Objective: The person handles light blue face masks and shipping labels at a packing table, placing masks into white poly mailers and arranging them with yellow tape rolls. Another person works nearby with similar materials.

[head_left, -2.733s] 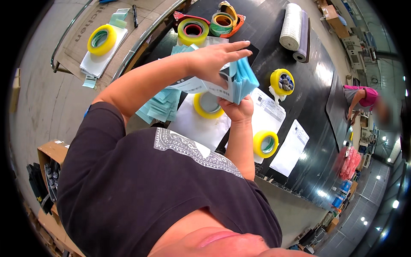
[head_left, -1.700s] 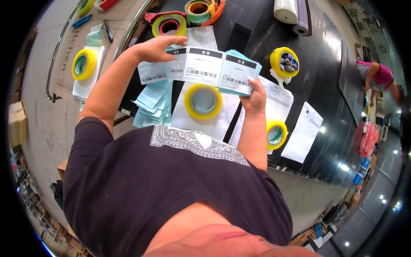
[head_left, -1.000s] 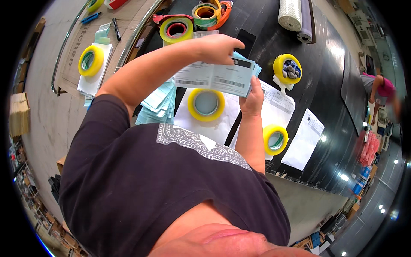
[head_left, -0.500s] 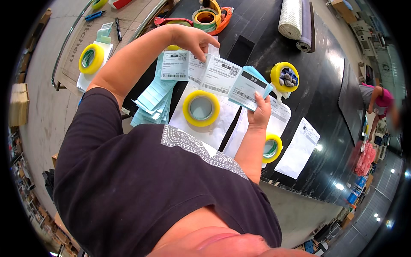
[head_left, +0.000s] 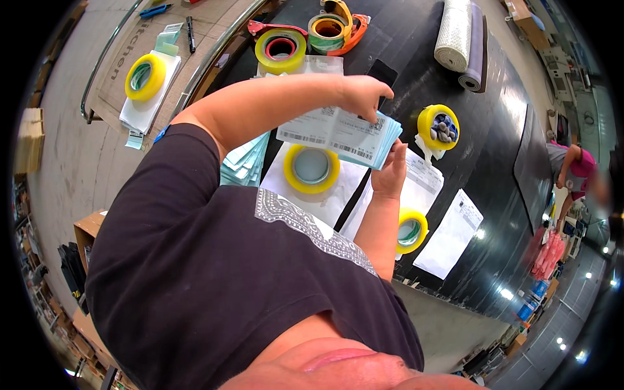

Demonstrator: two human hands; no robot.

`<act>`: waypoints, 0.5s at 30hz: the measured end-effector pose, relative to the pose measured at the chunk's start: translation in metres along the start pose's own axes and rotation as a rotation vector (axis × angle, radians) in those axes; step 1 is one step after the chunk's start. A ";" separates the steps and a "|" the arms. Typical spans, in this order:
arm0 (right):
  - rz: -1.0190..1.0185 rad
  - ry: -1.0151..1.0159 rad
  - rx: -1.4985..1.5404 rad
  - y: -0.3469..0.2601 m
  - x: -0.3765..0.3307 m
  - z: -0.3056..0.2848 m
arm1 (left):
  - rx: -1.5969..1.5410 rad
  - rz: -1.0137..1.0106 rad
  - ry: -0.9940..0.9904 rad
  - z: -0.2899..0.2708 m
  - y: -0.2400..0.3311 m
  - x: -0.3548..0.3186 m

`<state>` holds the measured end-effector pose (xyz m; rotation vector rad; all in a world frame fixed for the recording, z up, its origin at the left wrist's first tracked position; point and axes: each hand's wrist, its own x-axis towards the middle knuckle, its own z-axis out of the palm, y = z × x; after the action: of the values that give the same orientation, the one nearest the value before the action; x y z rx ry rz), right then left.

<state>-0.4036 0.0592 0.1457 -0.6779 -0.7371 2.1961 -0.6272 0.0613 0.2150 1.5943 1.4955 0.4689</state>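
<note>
I hold a stack of white label sheets with blue backing [head_left: 338, 133] above a black table [head_left: 494, 117]. My left hand [head_left: 363, 96] reaches across from the left and pinches the stack's top edge. My right hand [head_left: 390, 172] grips its lower right corner from underneath. Below the stack a yellow tape roll [head_left: 312, 168] lies on white papers [head_left: 338, 201]. A pile of teal sheets [head_left: 244, 159] lies under my left forearm.
More yellow tape rolls sit on the table [head_left: 413, 231] [head_left: 437, 127] [head_left: 281, 49], with an orange tape dispenser [head_left: 335, 26] and rolled white and grey material [head_left: 458, 32] at the back. Loose white sheets [head_left: 448, 234] lie right. A side table holds another roll [head_left: 144, 77]. A person in pink [head_left: 572, 175] works far right.
The label sheets were spread out in a strip between my hands; now they are gathered into one stack. My left hand has moved right, close to my right hand.
</note>
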 end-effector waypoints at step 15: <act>-0.020 0.229 -0.266 -0.008 0.003 -0.018 | -0.208 -0.264 -0.151 -0.048 -0.060 -0.060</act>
<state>-0.3897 0.0714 0.1376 -1.0322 -0.9183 1.9775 -0.7124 0.0145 0.2113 1.2234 1.4641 0.3339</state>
